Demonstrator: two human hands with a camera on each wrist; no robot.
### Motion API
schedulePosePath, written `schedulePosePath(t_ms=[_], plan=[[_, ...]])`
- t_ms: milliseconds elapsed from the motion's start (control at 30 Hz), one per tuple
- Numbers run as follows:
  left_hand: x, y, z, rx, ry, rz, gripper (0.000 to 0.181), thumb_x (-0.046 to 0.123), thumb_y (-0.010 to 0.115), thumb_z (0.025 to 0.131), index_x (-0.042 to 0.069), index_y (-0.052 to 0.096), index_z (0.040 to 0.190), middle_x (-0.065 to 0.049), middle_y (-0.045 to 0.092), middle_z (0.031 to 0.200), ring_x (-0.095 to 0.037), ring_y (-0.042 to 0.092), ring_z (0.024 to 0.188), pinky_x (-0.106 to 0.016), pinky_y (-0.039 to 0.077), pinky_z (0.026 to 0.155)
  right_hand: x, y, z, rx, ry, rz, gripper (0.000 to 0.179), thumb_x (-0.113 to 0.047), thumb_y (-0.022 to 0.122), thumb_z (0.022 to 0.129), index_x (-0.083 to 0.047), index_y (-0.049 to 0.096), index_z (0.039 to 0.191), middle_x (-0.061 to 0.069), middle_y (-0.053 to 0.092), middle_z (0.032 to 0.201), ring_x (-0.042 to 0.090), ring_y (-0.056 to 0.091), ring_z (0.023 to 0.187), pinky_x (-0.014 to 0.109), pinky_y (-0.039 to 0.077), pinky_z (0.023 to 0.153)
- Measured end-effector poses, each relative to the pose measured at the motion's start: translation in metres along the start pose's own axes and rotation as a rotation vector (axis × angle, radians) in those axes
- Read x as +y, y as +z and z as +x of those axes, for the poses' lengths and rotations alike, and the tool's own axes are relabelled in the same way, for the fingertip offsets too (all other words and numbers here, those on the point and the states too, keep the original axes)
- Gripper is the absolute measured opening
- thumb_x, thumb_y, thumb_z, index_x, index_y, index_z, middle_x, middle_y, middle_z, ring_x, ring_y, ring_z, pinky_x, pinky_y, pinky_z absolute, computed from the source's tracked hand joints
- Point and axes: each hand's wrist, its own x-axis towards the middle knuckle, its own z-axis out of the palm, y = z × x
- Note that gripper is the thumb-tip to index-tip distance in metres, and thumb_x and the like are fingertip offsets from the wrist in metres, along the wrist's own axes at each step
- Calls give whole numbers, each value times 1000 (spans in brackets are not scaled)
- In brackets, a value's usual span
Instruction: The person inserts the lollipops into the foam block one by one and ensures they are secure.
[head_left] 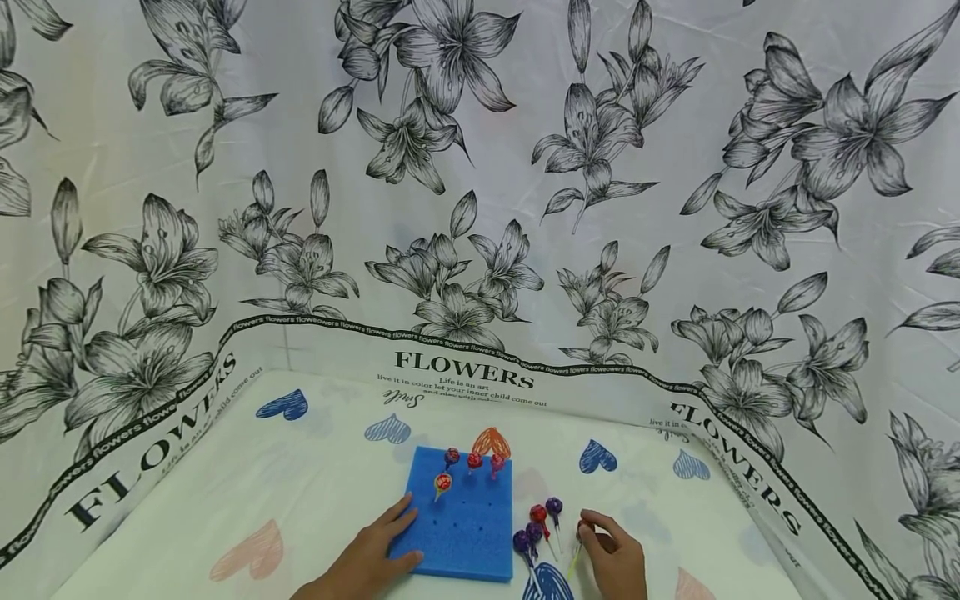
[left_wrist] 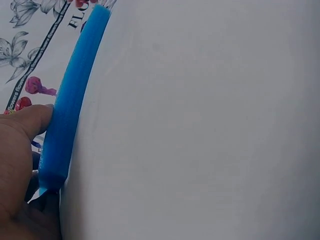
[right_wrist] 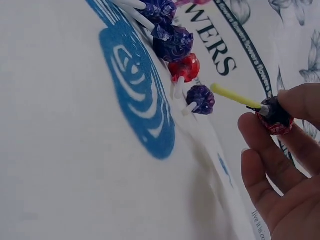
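My left hand (head_left: 371, 546) rests on the left edge of a blue foam block (head_left: 472, 550), its fingers spread over the side and top. The block lies flat and has small holes in its upper face. Three lollipops, one of them a red lollipop (head_left: 474, 460), stand along its back; a red-and-yellow lollipop (head_left: 443, 482) stands in front of them. My right hand (head_left: 617, 557) pinches a dark-and-red wrapped lollipop (right_wrist: 276, 116) by its head between thumb and fingertips. The yellow stick (right_wrist: 235, 96) of that lollipop points away from the fingers.
Between the block and my right hand lie several loose lollipops: purple ones (head_left: 522, 542) and a red one (head_left: 538, 513), with white sticks. The white cloth (head_left: 315, 492) beneath carries printed hearts. Behind the table hangs a flower-print curtain (head_left: 480, 208).
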Motion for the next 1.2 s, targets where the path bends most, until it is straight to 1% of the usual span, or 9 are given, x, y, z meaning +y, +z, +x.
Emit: schedulePosePath(t_ms=[100, 233, 333, 400, 600, 733, 833, 1000, 1200], plan=[[-1, 1, 0, -4, -5, -5, 76, 47, 70, 85, -2, 48, 140, -18, 29, 153, -49, 28, 134, -65, 33, 97, -1, 1, -1, 29, -33, -1, 28, -7, 73, 87, 3, 69, 112, 14, 72, 93, 17, 70, 75, 21, 55, 67], [-1, 2, 1, -8, -7, -2, 77, 48, 70, 85, -2, 48, 140, -17, 29, 153, -48, 28, 134, -64, 33, 98, -6, 3, 1, 68, -27, 5, 29, -4, 74, 85, 4, 69, 113, 15, 71, 98, 16, 69, 80, 20, 55, 70], [-1, 2, 1, -5, -7, 9, 77, 48, 70, 85, -1, 48, 140, -17, 29, 153, -47, 29, 134, -64, 34, 97, -11, 1, 3, 83, -29, 49, 28, -2, 73, 85, 4, 69, 113, 15, 70, 101, 17, 69, 80, 19, 54, 70], [-1, 2, 1, -3, -6, 17, 77, 48, 70, 85, -1, 48, 140, -17, 29, 153, -47, 30, 134, -64, 34, 97, -15, 0, 3, 87, -51, 101, 27, -3, 73, 86, 4, 69, 112, 16, 70, 100, 18, 69, 79, 19, 55, 70], [0, 2, 1, 7, 8, 30, 78, 49, 70, 84, -1, 48, 140, -17, 30, 153, -46, 30, 135, -62, 35, 98, -30, -4, 8, 65, -114, 244, 24, -3, 72, 86, 1, 70, 110, 19, 69, 102, 20, 70, 80, 22, 55, 71], [0, 1, 0, 14, 12, 30, 79, 50, 70, 84, -1, 48, 140, -16, 30, 153, -45, 29, 135, -61, 34, 98, -47, -4, 14, 57, -125, 266, 25, -11, 73, 87, -2, 71, 110, 17, 69, 103, 18, 70, 84, 22, 55, 74], [-1, 2, 0, 16, 13, 33, 79, 50, 70, 84, -1, 48, 140, -16, 29, 154, -45, 29, 135, -61, 34, 99, -58, -3, 17, 50, -137, 306, 26, -15, 73, 88, 0, 71, 110, 15, 70, 101, 19, 70, 86, 24, 54, 77], [-1, 2, 0, 16, 18, 34, 78, 50, 69, 85, 0, 47, 141, -15, 29, 154, -45, 29, 135, -61, 34, 99, -70, 0, 18, 19, -200, 359, 22, -8, 71, 89, 5, 70, 107, 19, 69, 101, 21, 69, 88, 27, 53, 81], [-1, 1, 0, 12, 33, 35, 79, 50, 69, 85, -1, 47, 140, -17, 29, 154, -46, 29, 135, -62, 34, 99, -86, 2, 19, -10, -245, 371, 22, -7, 72, 87, 1, 71, 107, 18, 69, 103, 21, 69, 91, 28, 53, 82]])
